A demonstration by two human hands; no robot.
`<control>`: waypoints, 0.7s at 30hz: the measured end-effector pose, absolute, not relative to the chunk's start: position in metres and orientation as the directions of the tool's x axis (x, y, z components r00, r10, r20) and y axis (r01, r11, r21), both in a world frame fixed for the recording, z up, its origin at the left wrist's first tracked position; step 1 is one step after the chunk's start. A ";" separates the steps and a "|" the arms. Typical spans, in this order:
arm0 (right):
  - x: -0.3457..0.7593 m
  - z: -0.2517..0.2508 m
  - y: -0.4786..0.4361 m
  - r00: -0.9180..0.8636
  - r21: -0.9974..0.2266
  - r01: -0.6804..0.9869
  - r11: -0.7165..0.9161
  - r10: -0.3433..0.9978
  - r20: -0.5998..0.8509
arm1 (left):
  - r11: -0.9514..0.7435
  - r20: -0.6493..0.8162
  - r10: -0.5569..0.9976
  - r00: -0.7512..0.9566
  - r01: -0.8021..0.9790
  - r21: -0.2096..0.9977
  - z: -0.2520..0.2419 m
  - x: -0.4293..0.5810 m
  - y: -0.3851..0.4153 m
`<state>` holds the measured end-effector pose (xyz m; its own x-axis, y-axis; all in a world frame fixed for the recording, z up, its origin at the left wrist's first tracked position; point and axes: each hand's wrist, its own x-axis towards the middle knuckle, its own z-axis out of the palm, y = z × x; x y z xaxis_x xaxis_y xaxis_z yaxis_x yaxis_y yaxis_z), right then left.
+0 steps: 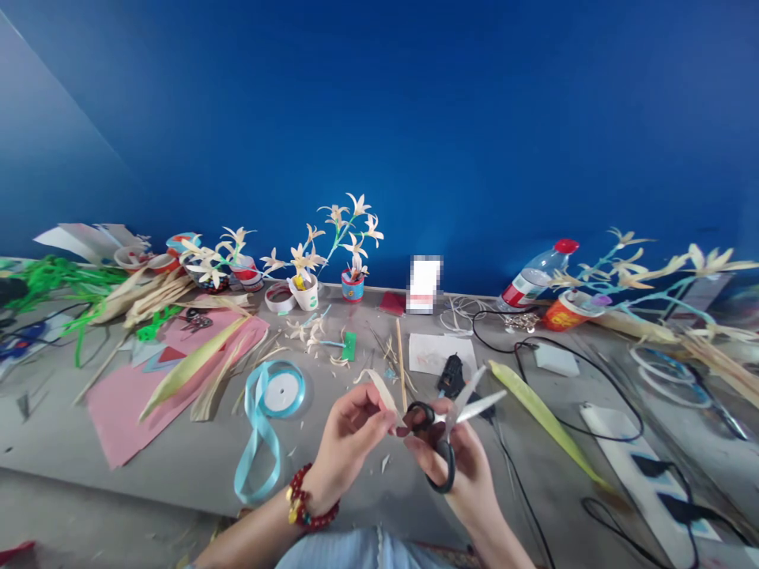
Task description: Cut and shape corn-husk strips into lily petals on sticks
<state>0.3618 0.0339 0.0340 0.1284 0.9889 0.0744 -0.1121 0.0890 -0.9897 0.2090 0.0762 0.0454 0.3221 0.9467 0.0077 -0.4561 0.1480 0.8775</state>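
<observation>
No lettering can be read, the bottle label (517,295) seeming too blurred.

Two hands (351,433) (471,474), one pair of scissors (453,414) and one bottle (532,278) show.

Pale blue garment (356,551), dark red beaded bracelet (300,499)
Gold-coloured beads (293,515) dot the left-wrist bracelet; both forearms (252,537) are bare.

Around me, a craft workspace: scissors (468,409) above a gray table (190,470) strewn with ribbon spool (288,400), pink paper (127,403), dry husks (154,299); pale flowers (359,206) in cups (306,299).
</observation>
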 end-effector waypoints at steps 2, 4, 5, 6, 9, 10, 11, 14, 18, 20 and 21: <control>0.365 0.031 0.032 0.064 -0.996 -0.068 0.055 0.997 0.051 | 0.168 -0.016 0.951 0.310 -0.471 0.866 0.048 0.207 0.079; 0.368 0.026 0.029 -0.024 -1.000 -0.007 0.009 1.000 0.009 | 0.184 -0.030 0.951 0.306 -0.487 0.854 0.049 0.206 0.081; 0.369 0.024 0.026 -0.067 -1.000 0.019 -0.011 0.998 -0.012 | 0.188 -0.032 0.952 0.306 -0.497 0.847 0.050 0.205 0.081; 0.369 0.022 0.024 -0.102 -0.999 0.042 -0.027 0.994 -0.031 | 0.189 -0.031 0.952 0.306 -0.504 0.843 0.050 0.205 0.082; 0.366 0.019 0.019 -0.159 -0.995 0.091 -0.037 0.986 -0.052 | 0.179 -0.022 0.953 0.302 -0.505 0.844 0.051 0.206 0.081; 0.365 0.019 0.018 -0.165 -0.994 0.100 -0.036 0.985 -0.053 | 0.176 -0.021 0.954 0.300 -0.501 0.847 0.052 0.206 0.081; 0.363 0.019 0.018 -0.167 -0.994 0.105 -0.035 0.985 -0.053 | 0.174 -0.021 0.954 0.298 -0.497 0.850 0.053 0.207 0.080; 0.362 0.020 0.019 -0.178 -0.993 0.112 -0.045 0.982 -0.065 | 0.174 -0.017 0.953 0.303 -0.500 0.848 0.055 0.206 0.080; 0.363 0.021 0.020 -0.201 -0.991 0.122 -0.055 0.976 -0.079 | 0.180 -0.023 0.952 0.304 -0.500 0.847 0.056 0.206 0.081; 0.364 0.020 0.020 -0.203 -0.989 0.138 -0.053 0.976 -0.081 | 0.183 -0.033 0.953 0.302 -0.485 0.855 0.056 0.205 0.082; 0.364 0.020 0.020 -0.202 -0.988 0.146 -0.054 0.976 -0.083 | 0.181 -0.033 0.953 0.302 -0.478 0.860 0.056 0.205 0.082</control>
<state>0.3640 0.0199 0.0201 -0.2018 0.9759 -0.0827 0.1459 -0.0535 -0.9879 0.2052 0.0823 0.0564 0.3015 0.9529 -0.0332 -0.4775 0.1811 0.8597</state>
